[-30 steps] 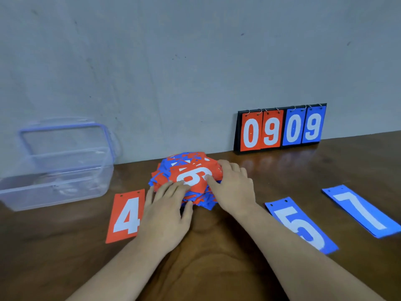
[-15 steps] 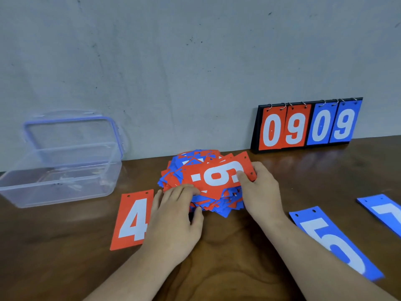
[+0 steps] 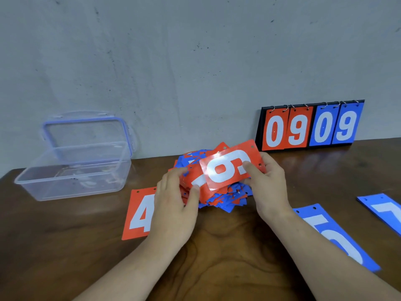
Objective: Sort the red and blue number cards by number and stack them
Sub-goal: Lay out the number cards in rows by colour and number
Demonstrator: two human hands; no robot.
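1. Pinching the red 6 card (image 3: 230, 168), the right hand (image 3: 269, 187) holds it just above the pile (image 3: 225, 200).
2. The left hand (image 3: 175, 209) grips another red card (image 3: 195, 181) at the pile's left.
3. The pile lies between the red 4 card (image 3: 138, 216) and the blue 5 card (image 3: 334, 235).

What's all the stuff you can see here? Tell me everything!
red 6 card: one, red, held over the pile
pile of cards: one, red and blue mixed, middle of table
red 4 card: one, red, flat left of the pile
blue 5 card: one, blue, flat right of the pile
blue 7 card: one, blue, far right, partly cut off
scoreboard: one, black with red and blue cards reading 0909, against the wall
plastic box: one, clear with blue trim, open, back left
table: one, brown, under everything
left hand: one, grips the pile's left edge
right hand: one, pinches the red 6 card
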